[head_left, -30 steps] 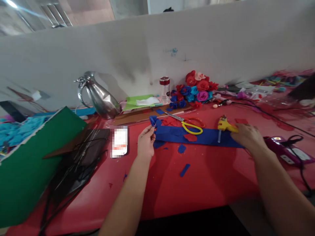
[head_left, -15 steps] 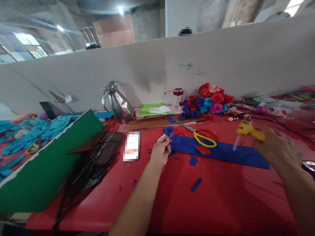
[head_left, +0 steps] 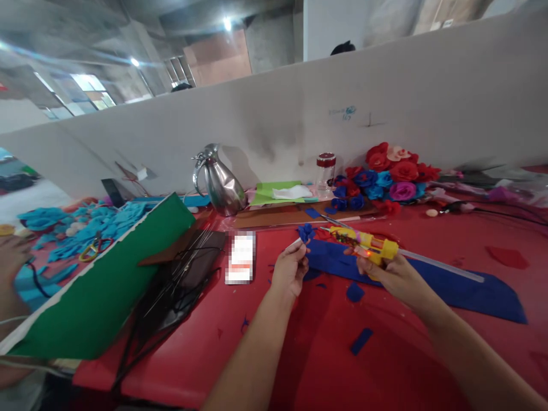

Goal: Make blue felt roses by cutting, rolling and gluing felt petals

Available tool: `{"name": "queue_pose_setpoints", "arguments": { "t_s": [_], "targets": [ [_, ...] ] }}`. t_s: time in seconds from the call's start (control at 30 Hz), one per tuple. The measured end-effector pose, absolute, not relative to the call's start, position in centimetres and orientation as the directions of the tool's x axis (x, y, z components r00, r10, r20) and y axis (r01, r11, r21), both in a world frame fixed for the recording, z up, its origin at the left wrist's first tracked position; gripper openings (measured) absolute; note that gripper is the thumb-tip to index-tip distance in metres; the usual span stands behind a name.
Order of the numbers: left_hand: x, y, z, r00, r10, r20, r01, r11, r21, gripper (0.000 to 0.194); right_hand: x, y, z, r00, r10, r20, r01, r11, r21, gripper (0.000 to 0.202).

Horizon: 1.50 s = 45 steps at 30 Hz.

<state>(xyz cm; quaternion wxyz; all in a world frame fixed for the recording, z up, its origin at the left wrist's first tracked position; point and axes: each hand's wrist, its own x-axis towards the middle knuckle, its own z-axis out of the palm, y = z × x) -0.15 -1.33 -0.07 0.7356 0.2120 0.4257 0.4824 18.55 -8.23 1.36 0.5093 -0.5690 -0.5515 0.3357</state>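
Pinching in the left hand (head_left: 290,268) a small flower (head_left: 305,232), deep blue, with ruffled petals crowded closely on a pale stem (head_left: 294,246), near the left end of a blue strip (head_left: 462,292) on the red counter (head_left: 336,371). Gripping in the right hand (head_left: 391,273) a yellow glue gun (head_left: 384,248), pointed with its nozzle toward the flower and carrying a long clear glue stick (head_left: 445,266) at its back.
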Motion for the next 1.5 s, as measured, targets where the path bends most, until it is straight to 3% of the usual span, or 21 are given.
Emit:
{"name": "queue_pose_setpoints", "arguments": {
  "t_s": [0.5, 0.8, 1.2, 1.5],
  "targets": [
    [0.1, -1.9, -0.1, 0.267, 0.869, -0.417, -0.491, 0.495, 0.717, 0.022, 17.8, -7.9, -0.9, 0.191, 0.944, 0.269, 0.345, 0.192, -0.919, 0.035],
    [0.3, -2.3, 0.3, 0.285, 0.863, -0.416, -0.473, 0.504, 0.723, 0.022, 17.5, -7.7, -1.3, 0.134, 0.932, 0.337, 0.465, 0.241, -0.852, 0.034],
    [0.4, -2.3, 0.3, 0.266, 0.872, -0.411, -0.463, 0.490, 0.739, 0.022, 17.7, -7.7, -2.1, 0.132, 0.943, 0.306, 0.468, 0.213, -0.858, 0.022],
    [0.4, -2.4, 0.5, 0.267, 0.870, -0.415, -0.463, 0.493, 0.737, 0.018, 17.8, -7.7, -2.5, 0.162, 0.937, 0.310, 0.495, 0.194, -0.847, 0.025]
  ]
}}
